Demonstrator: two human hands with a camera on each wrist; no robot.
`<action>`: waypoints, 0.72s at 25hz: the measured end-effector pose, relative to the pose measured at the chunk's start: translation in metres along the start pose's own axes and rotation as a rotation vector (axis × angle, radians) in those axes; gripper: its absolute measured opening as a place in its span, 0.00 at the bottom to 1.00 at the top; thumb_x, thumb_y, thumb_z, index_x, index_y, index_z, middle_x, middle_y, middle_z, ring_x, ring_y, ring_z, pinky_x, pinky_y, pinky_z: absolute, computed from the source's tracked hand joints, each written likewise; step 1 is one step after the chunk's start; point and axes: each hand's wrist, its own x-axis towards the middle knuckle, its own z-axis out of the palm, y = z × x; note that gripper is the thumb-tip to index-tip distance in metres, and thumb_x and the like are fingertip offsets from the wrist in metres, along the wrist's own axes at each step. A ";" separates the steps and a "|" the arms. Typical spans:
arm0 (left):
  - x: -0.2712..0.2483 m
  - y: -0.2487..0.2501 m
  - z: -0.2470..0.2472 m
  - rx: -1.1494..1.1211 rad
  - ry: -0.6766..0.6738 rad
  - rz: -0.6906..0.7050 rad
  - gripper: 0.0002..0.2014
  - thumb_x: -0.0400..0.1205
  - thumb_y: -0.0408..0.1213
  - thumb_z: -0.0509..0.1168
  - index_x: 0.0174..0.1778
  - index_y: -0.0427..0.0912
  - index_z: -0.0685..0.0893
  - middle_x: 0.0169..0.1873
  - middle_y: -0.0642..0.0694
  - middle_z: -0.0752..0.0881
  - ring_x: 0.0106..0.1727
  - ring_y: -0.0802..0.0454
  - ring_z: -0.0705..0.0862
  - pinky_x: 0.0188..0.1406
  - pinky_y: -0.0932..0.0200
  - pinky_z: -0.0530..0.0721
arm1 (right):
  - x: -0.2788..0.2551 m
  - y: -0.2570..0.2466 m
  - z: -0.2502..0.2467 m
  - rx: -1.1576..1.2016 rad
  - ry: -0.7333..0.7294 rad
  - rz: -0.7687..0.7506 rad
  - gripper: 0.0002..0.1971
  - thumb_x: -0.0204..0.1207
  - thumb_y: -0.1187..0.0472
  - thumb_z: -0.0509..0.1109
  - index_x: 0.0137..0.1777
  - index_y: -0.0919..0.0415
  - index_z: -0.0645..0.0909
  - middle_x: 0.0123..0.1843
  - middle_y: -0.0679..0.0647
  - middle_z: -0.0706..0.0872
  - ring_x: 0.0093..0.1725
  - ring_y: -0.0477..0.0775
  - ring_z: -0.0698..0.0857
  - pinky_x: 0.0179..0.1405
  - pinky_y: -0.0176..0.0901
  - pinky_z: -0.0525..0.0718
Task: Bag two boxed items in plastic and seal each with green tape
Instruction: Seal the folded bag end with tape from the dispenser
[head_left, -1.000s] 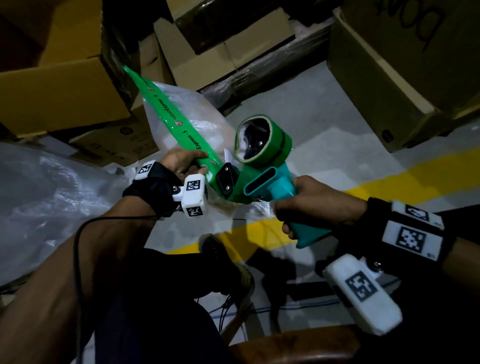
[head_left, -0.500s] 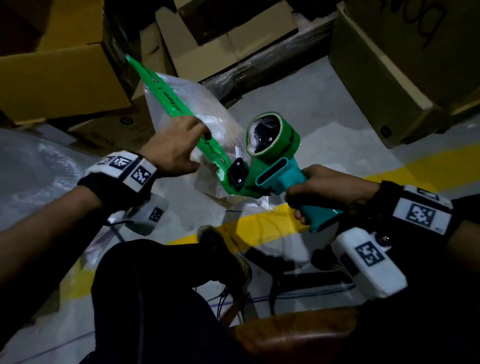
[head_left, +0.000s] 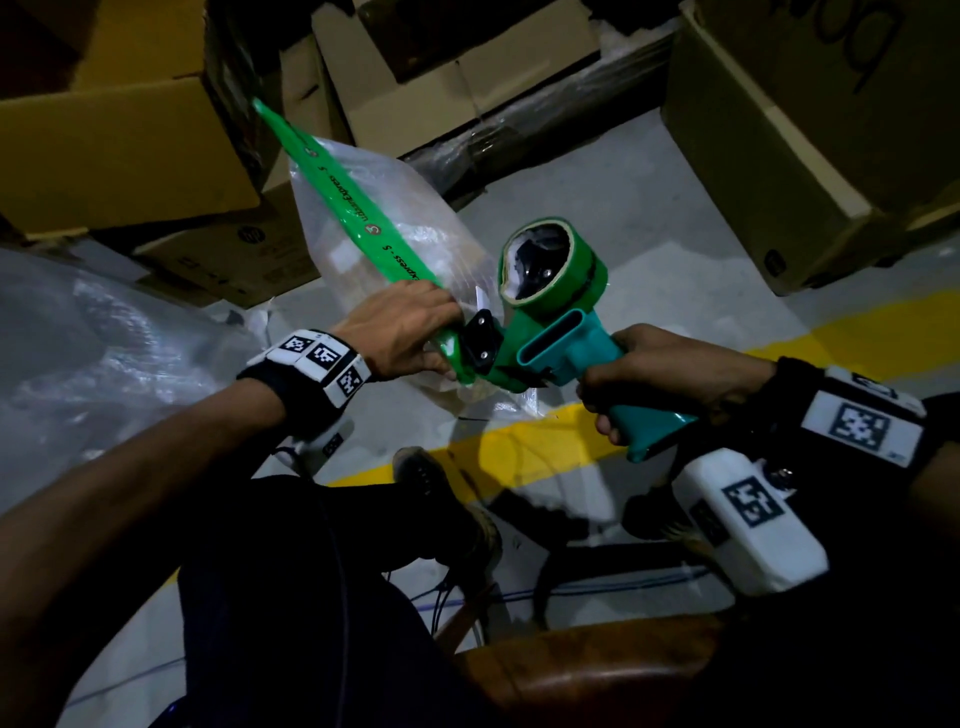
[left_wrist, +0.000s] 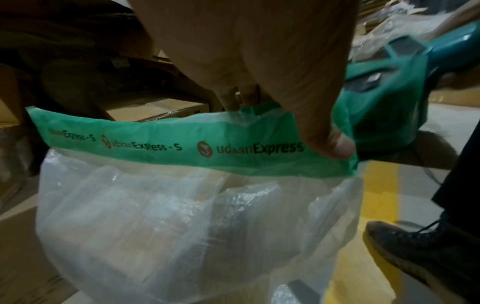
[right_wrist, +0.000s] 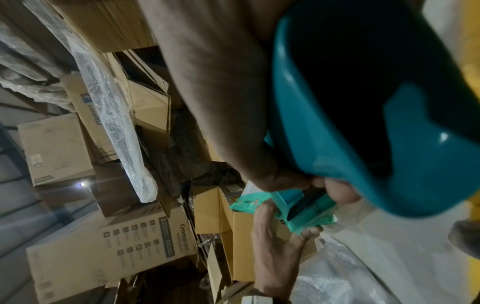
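A clear plastic bag (head_left: 415, 249) with a boxed item inside hangs above the floor; the box (left_wrist: 161, 222) shows dimly through the plastic. A strip of green printed tape (head_left: 353, 197) runs along the bag's top edge to the teal tape dispenser (head_left: 550, 332). My left hand (head_left: 405, 338) pinches the taped bag edge right beside the dispenser's cutter; the thumb (left_wrist: 330, 142) presses the green tape (left_wrist: 166, 146). My right hand (head_left: 660, 374) grips the dispenser's handle (right_wrist: 363, 115), and the left hand (right_wrist: 275, 242) shows beyond it.
Cardboard boxes (head_left: 119, 150) stand stacked behind and to the left, another large box (head_left: 810, 130) at the right. Loose clear plastic (head_left: 93, 364) lies on the floor at left. A yellow floor line (head_left: 519, 447) runs under the hands. My shoe (head_left: 447, 499) rests by it.
My left hand turned over and slid down the tape toward the dispenser, now pinching the bag edge next to the cutter. The right hand kept its grip on the handle.
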 end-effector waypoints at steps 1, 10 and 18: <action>-0.001 -0.003 -0.001 0.011 0.005 -0.003 0.26 0.74 0.62 0.64 0.50 0.39 0.80 0.44 0.40 0.83 0.44 0.39 0.81 0.42 0.47 0.81 | -0.001 -0.001 -0.001 0.001 0.002 -0.008 0.01 0.78 0.71 0.64 0.47 0.68 0.78 0.29 0.62 0.82 0.23 0.56 0.81 0.23 0.42 0.82; -0.003 -0.026 -0.018 -0.041 -0.024 -0.224 0.29 0.75 0.67 0.56 0.44 0.40 0.78 0.42 0.40 0.81 0.46 0.40 0.80 0.39 0.47 0.79 | -0.003 -0.007 -0.010 0.139 0.004 -0.148 0.01 0.78 0.71 0.65 0.47 0.68 0.77 0.30 0.64 0.82 0.25 0.57 0.80 0.22 0.41 0.81; 0.000 -0.042 -0.025 -0.069 -0.002 -0.384 0.19 0.74 0.57 0.70 0.43 0.43 0.79 0.43 0.42 0.82 0.47 0.42 0.81 0.37 0.56 0.70 | -0.002 -0.009 -0.025 0.216 -0.093 -0.151 0.11 0.70 0.68 0.70 0.51 0.66 0.75 0.30 0.65 0.79 0.23 0.58 0.78 0.22 0.43 0.79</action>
